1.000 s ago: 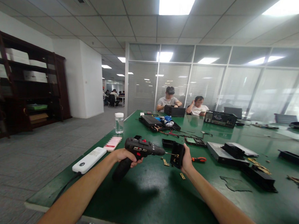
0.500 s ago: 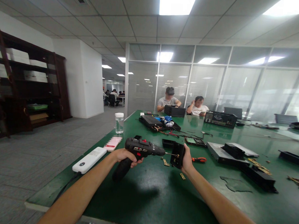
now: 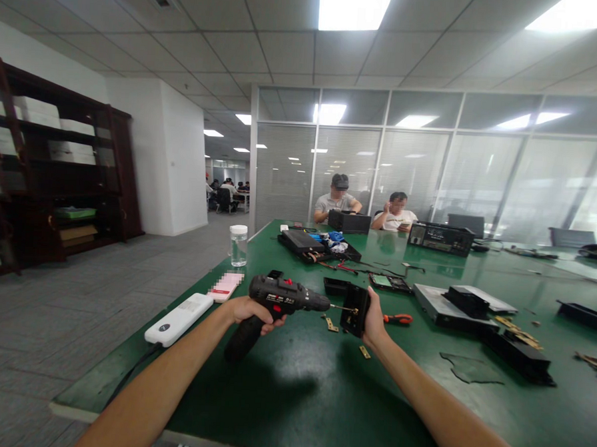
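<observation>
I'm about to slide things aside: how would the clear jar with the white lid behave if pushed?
The jar might tip if nudged near the top, being upright and taller than wide. Its smooth sides could feel slippery. Standing near the green table's left edge, it could fall if pushed that way.

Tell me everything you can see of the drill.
The drill looks like dark plastic, with red details on its top and side and pale lettering. The left hand grips its handle, which slants down to the left. Its thin bit points right, to the black part in the right hand; tip contact is unclear.
</observation>
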A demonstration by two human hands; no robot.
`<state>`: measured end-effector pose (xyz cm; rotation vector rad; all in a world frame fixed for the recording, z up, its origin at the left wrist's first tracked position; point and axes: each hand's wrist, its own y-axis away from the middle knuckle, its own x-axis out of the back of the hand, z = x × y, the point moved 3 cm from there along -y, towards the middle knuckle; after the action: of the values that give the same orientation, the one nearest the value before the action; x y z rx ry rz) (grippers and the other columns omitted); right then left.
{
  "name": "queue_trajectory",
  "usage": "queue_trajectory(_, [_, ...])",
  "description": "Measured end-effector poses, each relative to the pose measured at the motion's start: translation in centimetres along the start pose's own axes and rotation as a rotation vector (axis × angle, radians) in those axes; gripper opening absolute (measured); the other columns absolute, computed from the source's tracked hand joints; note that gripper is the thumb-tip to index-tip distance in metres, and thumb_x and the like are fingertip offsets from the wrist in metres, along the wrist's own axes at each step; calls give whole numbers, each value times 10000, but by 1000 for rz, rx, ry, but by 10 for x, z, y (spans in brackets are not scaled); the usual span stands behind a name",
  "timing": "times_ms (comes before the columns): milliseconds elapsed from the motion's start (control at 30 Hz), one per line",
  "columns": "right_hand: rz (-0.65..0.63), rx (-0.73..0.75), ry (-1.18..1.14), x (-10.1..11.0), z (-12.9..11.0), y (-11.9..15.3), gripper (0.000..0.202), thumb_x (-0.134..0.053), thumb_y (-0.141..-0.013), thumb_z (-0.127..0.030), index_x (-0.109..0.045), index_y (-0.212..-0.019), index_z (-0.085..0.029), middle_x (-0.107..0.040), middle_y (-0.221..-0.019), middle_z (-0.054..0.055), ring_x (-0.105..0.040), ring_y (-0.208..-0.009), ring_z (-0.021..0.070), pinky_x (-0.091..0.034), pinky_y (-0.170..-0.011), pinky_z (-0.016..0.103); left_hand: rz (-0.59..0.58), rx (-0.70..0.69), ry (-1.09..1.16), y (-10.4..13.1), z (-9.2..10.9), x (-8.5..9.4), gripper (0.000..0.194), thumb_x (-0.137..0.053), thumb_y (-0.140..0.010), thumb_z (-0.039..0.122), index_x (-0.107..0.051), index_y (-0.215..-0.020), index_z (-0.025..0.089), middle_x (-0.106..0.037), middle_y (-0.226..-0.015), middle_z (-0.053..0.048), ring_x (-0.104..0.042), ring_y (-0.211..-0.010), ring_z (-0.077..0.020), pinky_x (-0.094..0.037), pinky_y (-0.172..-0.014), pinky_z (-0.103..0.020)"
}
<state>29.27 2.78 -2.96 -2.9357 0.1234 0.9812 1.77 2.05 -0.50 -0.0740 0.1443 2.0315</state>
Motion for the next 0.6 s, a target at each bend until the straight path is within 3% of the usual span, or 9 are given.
queue_trajectory(600, [-8,-9,-4,-1,0,1,392,-446,-697,-571,-572,-690,-199,-565,-503,2,-529,-433,178,-440,-467,315,-14,-20,-20,0,2,-2,341,-612,-591,164,-522,-914,100,-507,-781,-39,-448,-548,-89,-373,-514,-232])
